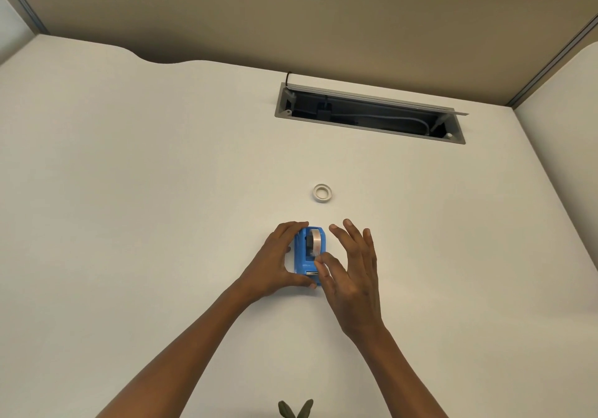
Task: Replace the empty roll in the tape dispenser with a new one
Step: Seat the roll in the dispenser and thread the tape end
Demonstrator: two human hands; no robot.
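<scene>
A blue tape dispenser stands on the white desk with a roll of tape seated in it. My left hand grips the dispenser from its left side, fingers over the far end and thumb at the near end. My right hand hovers at its right side with fingers spread, the thumb pressing on the tape near the cutter. A small white ring, an empty core, lies flat on the desk beyond the dispenser.
An open cable tray with grey cables is set into the desk at the back. Beige partition walls close the desk behind and to the right. Green leaf tips show at the bottom edge.
</scene>
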